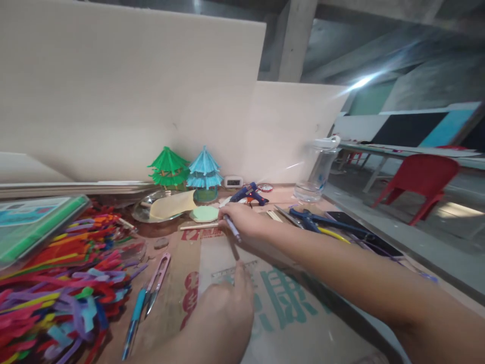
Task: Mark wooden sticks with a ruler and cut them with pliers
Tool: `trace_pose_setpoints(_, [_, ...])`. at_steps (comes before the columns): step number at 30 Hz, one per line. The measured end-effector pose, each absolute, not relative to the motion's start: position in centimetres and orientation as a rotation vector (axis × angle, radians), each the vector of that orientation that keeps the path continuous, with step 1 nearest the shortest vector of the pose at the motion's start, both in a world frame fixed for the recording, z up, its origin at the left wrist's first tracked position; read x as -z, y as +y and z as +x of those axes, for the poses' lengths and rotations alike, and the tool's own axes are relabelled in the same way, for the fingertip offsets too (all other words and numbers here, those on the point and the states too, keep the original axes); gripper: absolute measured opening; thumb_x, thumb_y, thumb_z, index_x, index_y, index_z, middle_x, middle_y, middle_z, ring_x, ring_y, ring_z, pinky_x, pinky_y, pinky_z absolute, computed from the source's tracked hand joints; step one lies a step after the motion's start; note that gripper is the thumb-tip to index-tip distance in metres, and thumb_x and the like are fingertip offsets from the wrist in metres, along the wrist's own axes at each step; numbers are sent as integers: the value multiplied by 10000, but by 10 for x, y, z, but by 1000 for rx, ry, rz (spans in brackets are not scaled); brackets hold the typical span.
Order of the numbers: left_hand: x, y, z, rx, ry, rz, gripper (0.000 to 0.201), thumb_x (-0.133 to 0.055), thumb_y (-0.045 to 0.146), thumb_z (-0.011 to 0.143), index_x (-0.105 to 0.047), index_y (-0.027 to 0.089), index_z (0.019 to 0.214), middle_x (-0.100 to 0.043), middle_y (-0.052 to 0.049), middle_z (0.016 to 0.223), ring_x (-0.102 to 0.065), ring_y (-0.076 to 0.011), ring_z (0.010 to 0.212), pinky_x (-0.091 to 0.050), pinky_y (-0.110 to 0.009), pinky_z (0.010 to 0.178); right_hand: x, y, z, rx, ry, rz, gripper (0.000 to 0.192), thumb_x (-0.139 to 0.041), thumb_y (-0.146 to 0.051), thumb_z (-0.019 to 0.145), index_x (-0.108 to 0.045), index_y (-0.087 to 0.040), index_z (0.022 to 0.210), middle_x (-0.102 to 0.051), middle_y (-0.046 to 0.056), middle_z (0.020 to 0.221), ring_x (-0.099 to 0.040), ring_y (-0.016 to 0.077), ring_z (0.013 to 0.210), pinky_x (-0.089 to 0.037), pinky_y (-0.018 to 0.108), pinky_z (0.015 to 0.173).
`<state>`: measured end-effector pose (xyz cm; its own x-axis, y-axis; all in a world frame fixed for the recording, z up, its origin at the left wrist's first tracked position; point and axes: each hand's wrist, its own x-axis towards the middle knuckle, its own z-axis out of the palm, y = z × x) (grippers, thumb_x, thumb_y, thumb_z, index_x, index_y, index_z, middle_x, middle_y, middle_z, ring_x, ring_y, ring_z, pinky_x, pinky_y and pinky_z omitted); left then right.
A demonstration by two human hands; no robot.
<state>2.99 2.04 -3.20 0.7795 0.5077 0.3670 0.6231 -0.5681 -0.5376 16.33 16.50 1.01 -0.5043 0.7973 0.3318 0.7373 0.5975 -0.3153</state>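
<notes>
My right hand (242,221) reaches to the far side of the work surface, with a purple-grey pen (232,228) held in its closed fingers. Its fingertips are beside a pale green disc (204,214) and a thin wooden stick (199,227); whether they touch either is hard to tell. My left hand (223,316) rests low on a clear plastic sheet (280,328), index finger stretched forward near a transparent ruler (235,271). Under the sheet lies brown cardboard (184,253) with red and green print.
Left are many coloured pipe cleaners (71,288), a craft knife (134,321) and pink snips (157,283). Behind stand green (168,164) and blue (204,167) paper-roofed models, a metal tray (142,215) and a glue gun (248,193). Right are pliers (310,220), a phone (364,235) and a water jug (316,169).
</notes>
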Motion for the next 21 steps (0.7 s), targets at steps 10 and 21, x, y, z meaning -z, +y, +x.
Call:
trace_pose_setpoints(10, [39,25,30,160,-862,-2458,569,-486,-2,667,-644,44,1213,-686,-262,1146,-623,-172,466,-454,-271,371,-45,134,231,-77,-2363,-1596,247,-472,-283,925,-689,-167,927,-703,51,820,-638,186,756,-421,252,659])
trace_pose_setpoints(21, [28,19,25,148,-862,-2422,568,-527,-7,677,-642,84,1226,-721,-220,1086,-668,-200,580,-474,-260,402,-8,117,244,-60,-2379,-1880,33,-657,-158,765,-689,-162,771,-720,121,806,-672,244,788,-428,272,639])
